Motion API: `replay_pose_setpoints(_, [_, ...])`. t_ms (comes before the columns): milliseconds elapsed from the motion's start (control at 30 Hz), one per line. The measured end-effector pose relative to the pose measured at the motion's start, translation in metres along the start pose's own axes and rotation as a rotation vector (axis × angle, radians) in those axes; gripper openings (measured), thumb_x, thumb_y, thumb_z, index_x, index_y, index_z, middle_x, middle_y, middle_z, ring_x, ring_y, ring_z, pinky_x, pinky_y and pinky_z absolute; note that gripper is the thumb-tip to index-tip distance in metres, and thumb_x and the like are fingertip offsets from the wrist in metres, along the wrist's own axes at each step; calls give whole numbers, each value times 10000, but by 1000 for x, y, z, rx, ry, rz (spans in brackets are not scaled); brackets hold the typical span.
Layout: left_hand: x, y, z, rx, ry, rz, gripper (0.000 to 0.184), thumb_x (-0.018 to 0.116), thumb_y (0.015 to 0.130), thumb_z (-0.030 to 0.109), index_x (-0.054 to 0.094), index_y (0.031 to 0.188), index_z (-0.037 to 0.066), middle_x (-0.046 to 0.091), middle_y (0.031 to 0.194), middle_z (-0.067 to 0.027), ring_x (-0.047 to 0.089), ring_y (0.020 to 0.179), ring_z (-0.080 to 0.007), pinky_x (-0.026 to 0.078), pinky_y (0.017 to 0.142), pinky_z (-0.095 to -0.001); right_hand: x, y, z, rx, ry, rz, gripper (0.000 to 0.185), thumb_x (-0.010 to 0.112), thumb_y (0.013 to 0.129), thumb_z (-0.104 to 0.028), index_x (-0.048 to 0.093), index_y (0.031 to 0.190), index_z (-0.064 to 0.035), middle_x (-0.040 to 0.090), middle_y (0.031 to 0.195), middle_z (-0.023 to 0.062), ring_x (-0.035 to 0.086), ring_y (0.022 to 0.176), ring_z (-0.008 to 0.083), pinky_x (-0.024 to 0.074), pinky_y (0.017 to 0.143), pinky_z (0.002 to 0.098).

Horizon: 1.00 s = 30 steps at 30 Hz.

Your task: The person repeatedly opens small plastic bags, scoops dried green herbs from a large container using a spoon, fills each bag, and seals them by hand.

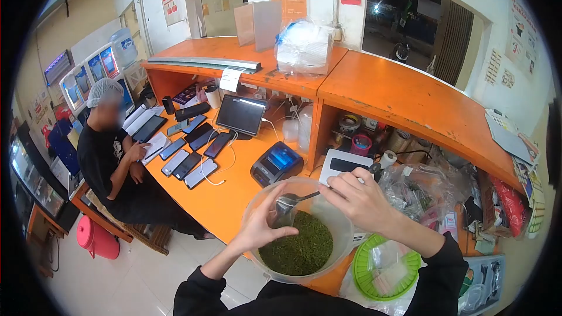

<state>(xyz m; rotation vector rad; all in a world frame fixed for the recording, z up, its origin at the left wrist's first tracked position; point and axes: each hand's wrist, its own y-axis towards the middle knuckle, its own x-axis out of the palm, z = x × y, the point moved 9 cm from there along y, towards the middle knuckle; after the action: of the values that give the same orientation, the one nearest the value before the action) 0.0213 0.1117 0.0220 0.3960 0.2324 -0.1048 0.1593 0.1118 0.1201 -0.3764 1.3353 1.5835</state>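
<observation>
Your left hand (263,216) is curved over the near-left side of the translucent tub (344,240), thumb and fingers well apart; something clear shows between them, but you cannot tell whether it is gripped. Your right hand (354,196) pinches the handle of a metal spoon (307,197) above the tub's right rim, and the spoon's bowl reaches in between your left thumb and fingers. The chopped green leaves (301,251) lie in the bottom of the tub, below both hands.

The tub is at the front of the orange table (228,202), close to your body. In this view its left side overlaps the table edge, with floor tiles beyond; you cannot tell if it overhangs. To your left, a strip of orange surface separates the rim from the nearest phone (201,174).

Your far side is tighter: the black card terminal (277,162) is just beyond the rim, with the white device (345,164) to its right. A heap of plastic bags (418,193) crowds your right forearm, under the raised counter (404,88). The green tray (360,263) sits just right of the tub, near your right sleeve.
</observation>
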Motion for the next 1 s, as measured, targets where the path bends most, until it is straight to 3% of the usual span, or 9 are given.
replay_pose_setpoints(33, [-5,-2,2,-117,283,10,846,758,696,25,285,1396,72,412,1324,-135,501,1160,-215,414,957,-336,1,1,2,13,38,-22,248,583,715,-76,632,956,-53,556,891,22,527,826,151,335,807,324])
replay_pose_setpoints(233, [-9,-22,-22,-354,-99,-143,681,632,791,-45,292,1376,38,586,1157,-127,615,991,-206,472,892,-310,-13,8,20,24,35,-39,226,551,718,-82,598,939,-83,526,865,15,521,844,143,331,918,357])
replay_pose_setpoints(400, [-14,-24,-16,-292,-219,-161,452,603,812,-57,460,1239,-14,610,1108,-94,606,982,-164,471,888,-290,11,2,26,59,-15,-283,216,543,720,-70,608,925,-90,534,871,32,538,916,167,300,983,415])
replay_pose_setpoints(433, [-11,-23,-14,-282,-257,-161,408,604,814,-53,492,1206,-22,613,1101,-89,603,981,-155,469,890,-286,29,-3,16,45,109,-368,291,609,711,-32,621,1001,-59,570,969,48,534,976,186,273,1007,435])
replay_pose_setpoints(533, [0,-20,-23,-286,-305,-169,363,616,821,-26,529,1174,-26,623,1080,-77,596,968,-131,463,886,-275,51,0,-1,191,551,-40,263,647,770,-123,622,1010,-19,617,974,72,574,945,215,372,927,396])
replay_pose_setpoints(633, [10,-14,-14,-322,-309,-147,326,615,836,1,558,1156,-24,647,1018,-70,598,944,-114,460,877,-261,77,2,6,508,1007,-156,256,674,792,-189,646,961,1,658,906,92,622,845,232,457,782,335])
replay_pose_setpoints(733, [14,-12,-21,-280,-268,-156,243,612,845,18,611,1084,-27,665,966,-67,602,922,-103,469,858,-253,88,-5,5,557,1098,-114,167,672,788,-143,671,882,-5,666,797,91,637,730,200,472,676,287])
replay_pose_setpoints(833, [3,-13,-9,-240,-28,13,170,607,853,28,645,1006,-35,676,935,-89,617,883,-102,493,810,-245,85,-14,5,620,1121,-118,115,663,793,-106,677,861,-14,665,812,78,631,737,177,467,688,284])
replay_pose_setpoints(1000, [-4,-17,-14,-203,-272,171,147,619,840,12,656,969,-48,680,907,-115,641,833,-118,516,756,-234,84,-26,0,622,1127,-142,82,645,808,-81,662,843,-9,645,771,67,611,723,166,460,662,284])
